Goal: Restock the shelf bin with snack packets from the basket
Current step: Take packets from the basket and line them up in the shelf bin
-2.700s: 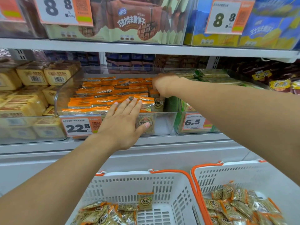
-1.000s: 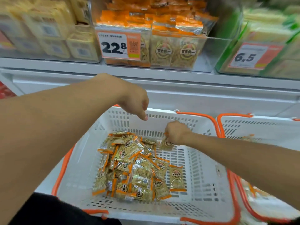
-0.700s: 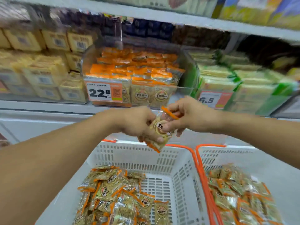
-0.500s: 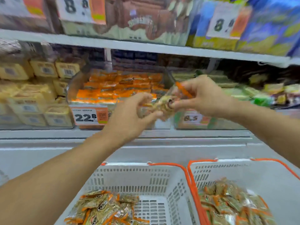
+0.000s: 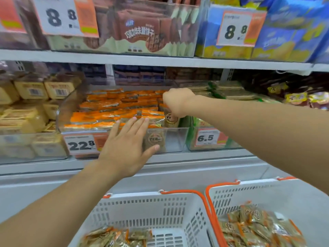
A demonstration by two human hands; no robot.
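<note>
A clear shelf bin (image 5: pixel 175 139) on the middle shelf holds rows of upright orange-topped snack packets (image 5: pixel 110 106). My right hand (image 5: pixel 177 102) reaches into the bin's right end and pinches one snack packet (image 5: pixel 171 118) from above, standing it in the row. My left hand (image 5: pixel 129 145) presses flat with straight fingers against the bin's front wall, fingertips at the front packets. Below, a white basket (image 5: pixel 160 209) with orange handles holds more of the same packets (image 5: pixel 114 237).
A second white basket (image 5: pixel 267 195) of packets (image 5: pixel 258 227) stands at the lower right. Yellow packs (image 5: pixel 26 118) fill the bin to the left, green ones (image 5: pixel 204 138) the bin to the right. An upper shelf (image 5: pixel 160 59) with biscuit boxes hangs close above.
Both hands held a packet in front of the shelf. The right hand has carried it into the bin's right end, and the left hand has let go and spread flat on the bin's front.
</note>
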